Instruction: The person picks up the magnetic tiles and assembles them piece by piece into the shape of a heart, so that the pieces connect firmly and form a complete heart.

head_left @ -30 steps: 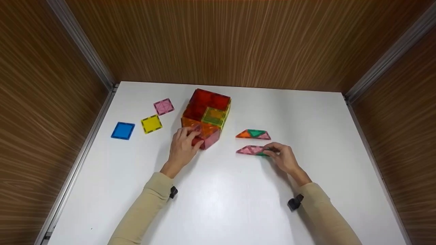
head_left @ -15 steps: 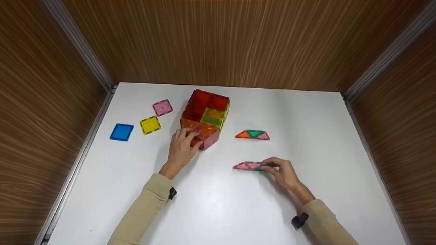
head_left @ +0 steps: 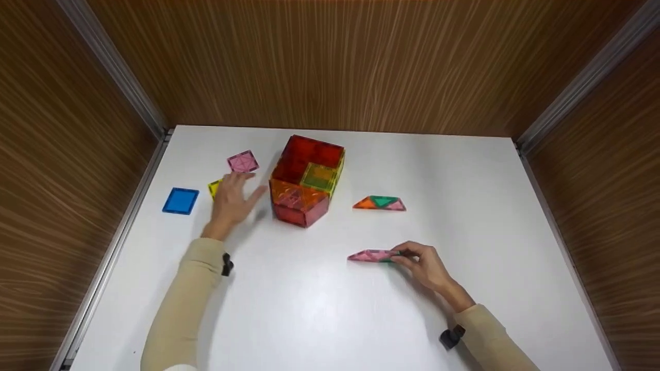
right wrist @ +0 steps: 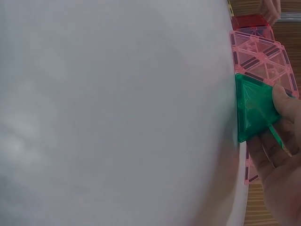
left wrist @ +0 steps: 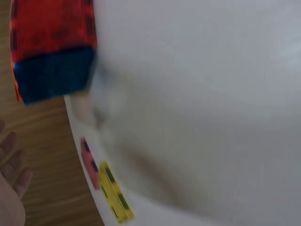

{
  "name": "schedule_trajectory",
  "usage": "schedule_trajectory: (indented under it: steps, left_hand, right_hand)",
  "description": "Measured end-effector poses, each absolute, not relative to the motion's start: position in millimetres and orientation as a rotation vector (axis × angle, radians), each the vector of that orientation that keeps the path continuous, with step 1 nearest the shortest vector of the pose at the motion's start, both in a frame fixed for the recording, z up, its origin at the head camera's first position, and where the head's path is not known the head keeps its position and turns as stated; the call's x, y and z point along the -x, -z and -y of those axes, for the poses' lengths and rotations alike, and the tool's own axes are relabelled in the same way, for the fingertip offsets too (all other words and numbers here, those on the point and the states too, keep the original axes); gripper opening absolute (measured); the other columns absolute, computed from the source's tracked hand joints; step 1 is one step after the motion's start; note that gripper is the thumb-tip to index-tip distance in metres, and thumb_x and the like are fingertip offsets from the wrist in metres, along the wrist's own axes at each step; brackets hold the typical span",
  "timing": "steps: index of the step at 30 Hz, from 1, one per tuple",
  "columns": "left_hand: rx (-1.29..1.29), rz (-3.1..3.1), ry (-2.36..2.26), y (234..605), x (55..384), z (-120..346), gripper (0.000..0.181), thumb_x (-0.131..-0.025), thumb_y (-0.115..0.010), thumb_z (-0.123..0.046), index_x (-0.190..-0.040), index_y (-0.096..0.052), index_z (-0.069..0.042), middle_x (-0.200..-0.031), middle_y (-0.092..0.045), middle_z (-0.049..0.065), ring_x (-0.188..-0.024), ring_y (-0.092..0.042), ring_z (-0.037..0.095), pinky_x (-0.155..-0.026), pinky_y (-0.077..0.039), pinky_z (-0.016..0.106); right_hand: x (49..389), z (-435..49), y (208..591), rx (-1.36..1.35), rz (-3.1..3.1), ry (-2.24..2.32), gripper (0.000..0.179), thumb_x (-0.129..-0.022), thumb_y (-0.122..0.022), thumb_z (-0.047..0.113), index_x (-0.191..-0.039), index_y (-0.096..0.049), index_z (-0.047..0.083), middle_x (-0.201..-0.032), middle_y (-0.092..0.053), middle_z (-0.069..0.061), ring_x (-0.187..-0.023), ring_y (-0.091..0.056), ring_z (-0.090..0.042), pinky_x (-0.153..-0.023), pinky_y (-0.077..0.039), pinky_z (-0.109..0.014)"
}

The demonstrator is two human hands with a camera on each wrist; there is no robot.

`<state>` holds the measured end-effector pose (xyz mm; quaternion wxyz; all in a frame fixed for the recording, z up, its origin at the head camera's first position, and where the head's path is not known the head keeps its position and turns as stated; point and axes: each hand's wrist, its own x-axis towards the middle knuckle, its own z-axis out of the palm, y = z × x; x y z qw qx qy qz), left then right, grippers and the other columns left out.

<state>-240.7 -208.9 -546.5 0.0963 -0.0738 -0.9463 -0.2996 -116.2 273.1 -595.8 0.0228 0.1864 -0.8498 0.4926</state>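
In the head view my right hand (head_left: pixel 425 265) pinches the green end of a strip of pink and green triangular magnetic tiles (head_left: pixel 371 255). The right wrist view shows the thumb on the green triangle tile (right wrist: pixel 254 106), pink triangle tiles (right wrist: pixel 263 59) joined beside it. My left hand (head_left: pixel 232 198), fingers spread, hovers over a yellow square tile (head_left: pixel 213 189) and partly hides it. A pink square tile (head_left: pixel 243 162) lies just beyond its fingertips. Right of that hand stands a box-like magnetic-tile structure (head_left: pixel 308 159) of red, orange, yellow and pink; a blue side (left wrist: pixel 54 75) shows in the left wrist view.
On the white table (head_left: pixel 289 309), a blue square tile (head_left: pixel 180 201) lies at the left. A flat orange, green and pink tile strip (head_left: pixel 380 203) is right of the structure. Wood-patterned panels (head_left: pixel 330 67) enclose the back and sides.
My left hand has let go of the structure's front and moved left above the yellow tile. My right hand has drawn the pink and green strip toward me, away from the other strip.
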Motion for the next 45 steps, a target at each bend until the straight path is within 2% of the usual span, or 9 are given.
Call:
schedule_trajectory:
  steps: [5, 9, 15, 22, 25, 30, 34, 45]
  left_hand:
    - [0.032, 2.904, 0.859, 556, 254, 255, 0.065, -0.102, -0.063, -0.055, -0.147, -0.056, -0.007, -0.141, -0.057, 0.02, -0.129, -0.05, 0.039, -0.116, -0.044, 0.056]
    - [-0.033, 2.996, 0.814, 566, 257, 273, 0.068, -0.102, -0.064, -0.052, -0.151, -0.05, -0.006, -0.143, -0.051, 0.021, -0.128, -0.046, 0.039, -0.116, -0.042, 0.056]
    - [-0.029, 3.132, 0.721, 583, 261, 277, 0.079, -0.102, -0.064, -0.051, -0.158, -0.039, -0.001, -0.151, -0.042, 0.027, -0.135, -0.041, 0.043, -0.122, -0.036, 0.059]
    - [-0.027, 3.173, 0.663, 591, 267, 278, 0.083, -0.102, -0.063, -0.052, -0.16, -0.035, 0.0, -0.166, -0.025, 0.03, -0.15, -0.03, 0.048, -0.129, -0.026, 0.064]
    - [0.0, 3.184, 0.644, 590, 269, 279, 0.083, -0.102, -0.062, -0.052, -0.16, -0.035, 0.0, -0.169, -0.023, 0.03, -0.154, -0.026, 0.05, -0.13, -0.022, 0.065]
    - [0.042, 3.217, 0.605, 584, 274, 280, 0.082, -0.101, -0.061, -0.053, -0.159, -0.036, 0.0, -0.167, -0.025, 0.033, -0.152, -0.029, 0.051, -0.129, -0.023, 0.065]
    - [0.024, 3.249, 0.58, 582, 270, 282, 0.079, -0.103, -0.061, -0.052, -0.159, -0.038, 0.0, -0.163, -0.03, 0.033, -0.145, -0.037, 0.051, -0.127, -0.029, 0.066]
    - [0.097, 3.284, 0.461, 571, 247, 274, 0.067, -0.107, -0.059, -0.042, -0.153, -0.045, 0.004, -0.154, -0.039, 0.034, -0.133, -0.043, 0.049, -0.12, -0.038, 0.063]
  right_hand:
    - [117, -272, 598, -0.593, 2.619, -1.543, 0.01, -0.094, -0.077, 0.01, -0.102, -0.08, 0.017, -0.099, -0.082, -0.004, -0.092, -0.073, -0.004, -0.084, -0.057, -0.015]
    - [117, -272, 598, -0.594, 2.605, -1.55, 0.011, -0.094, -0.077, 0.009, -0.102, -0.08, 0.016, -0.099, -0.081, -0.004, -0.092, -0.072, -0.003, -0.084, -0.056, -0.013]
    - [116, -274, 599, -0.597, 2.583, -1.545, 0.013, -0.093, -0.078, 0.006, -0.102, -0.08, 0.015, -0.098, -0.081, -0.005, -0.091, -0.071, -0.001, -0.082, -0.055, -0.012]
    - [116, -274, 596, -0.613, 2.607, -1.523, 0.011, -0.094, -0.077, 0.009, -0.103, -0.08, 0.014, -0.099, -0.081, -0.006, -0.092, -0.072, -0.003, -0.083, -0.056, -0.013]
    - [116, -274, 595, -0.605, 2.63, -1.507, 0.011, -0.095, -0.077, 0.01, -0.104, -0.08, 0.014, -0.099, -0.081, -0.006, -0.092, -0.073, -0.003, -0.083, -0.056, -0.014]
    - [117, -274, 594, -0.591, 2.645, -1.484, 0.011, -0.095, -0.077, 0.01, -0.104, -0.08, 0.015, -0.099, -0.081, -0.005, -0.091, -0.073, -0.004, -0.081, -0.057, -0.016]
    - [116, -271, 595, -0.597, 2.65, -1.478, 0.012, -0.095, -0.077, 0.01, -0.105, -0.08, 0.014, -0.1, -0.082, -0.005, -0.091, -0.073, -0.006, -0.081, -0.058, -0.017]
    - [117, -274, 596, -0.624, 2.629, -1.473, 0.015, -0.093, -0.077, 0.005, -0.104, -0.08, 0.015, -0.1, -0.081, -0.003, -0.092, -0.073, -0.005, -0.083, -0.057, -0.015]
